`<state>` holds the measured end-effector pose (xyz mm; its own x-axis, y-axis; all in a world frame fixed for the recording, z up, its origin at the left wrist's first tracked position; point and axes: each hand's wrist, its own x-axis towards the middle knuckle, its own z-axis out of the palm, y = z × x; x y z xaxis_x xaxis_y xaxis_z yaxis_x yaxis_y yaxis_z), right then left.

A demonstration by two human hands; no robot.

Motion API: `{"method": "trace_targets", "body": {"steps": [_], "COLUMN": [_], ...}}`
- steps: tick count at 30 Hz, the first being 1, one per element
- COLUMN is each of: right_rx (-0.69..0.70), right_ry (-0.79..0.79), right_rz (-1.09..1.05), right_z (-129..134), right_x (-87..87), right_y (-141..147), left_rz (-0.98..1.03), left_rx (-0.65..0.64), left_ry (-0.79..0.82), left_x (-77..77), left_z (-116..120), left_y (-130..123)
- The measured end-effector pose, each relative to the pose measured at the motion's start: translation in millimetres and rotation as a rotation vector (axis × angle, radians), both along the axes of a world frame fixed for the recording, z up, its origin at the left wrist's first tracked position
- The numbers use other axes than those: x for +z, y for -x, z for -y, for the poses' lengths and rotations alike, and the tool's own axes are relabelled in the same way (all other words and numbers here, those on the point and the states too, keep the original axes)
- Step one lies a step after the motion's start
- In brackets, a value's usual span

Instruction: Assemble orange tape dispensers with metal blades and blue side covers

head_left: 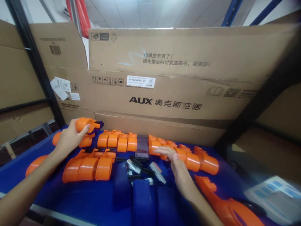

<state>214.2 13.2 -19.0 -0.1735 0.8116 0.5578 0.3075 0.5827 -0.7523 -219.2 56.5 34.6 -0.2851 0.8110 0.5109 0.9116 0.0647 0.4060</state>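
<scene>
Head view: left hand (74, 133) gripping 1 orange part (84, 124), right hand (177, 163), grip open, near orange rings (192, 162), AUX cardboard (164, 91) behind.

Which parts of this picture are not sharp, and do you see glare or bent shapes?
Head view: AUX lettering reads clearly; blue-and-white item at lower right looks smeared; orange rings carry soft highlights; dark posts splay outward, probably wide-angle distortion; pixelation masks part of the dark flat device.
</scene>
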Motion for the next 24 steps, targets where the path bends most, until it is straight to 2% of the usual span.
{"method": "trace_targets", "body": {"steps": [6, 11, 17, 24], "right_rx": [-0.006, 0.051, 0.080, 0.083], "right_ry": [0.004, 0.043, 0.038, 0.071], "right_rz": [-0.034, -0.041, -0.055, -0.075], "right_z": [-2, 0, 6, 9], "right_x": [-1.7, -0.2, 9.0, 12.6], "right_y": [-2, -3, 5, 6], "left_rz": [-0.236, -0.273, -0.214, -0.259], "left_rx": [0.014, -0.014, -0.142, -0.151], "left_ry": [0.140, 0.217, 0.233, 0.247], "left_x": [-17.2, -13.5, -11.0, -8.0], "left_z": [-12, -25, -36, -37], "left_y": [-14, -20, -16, -5]}}
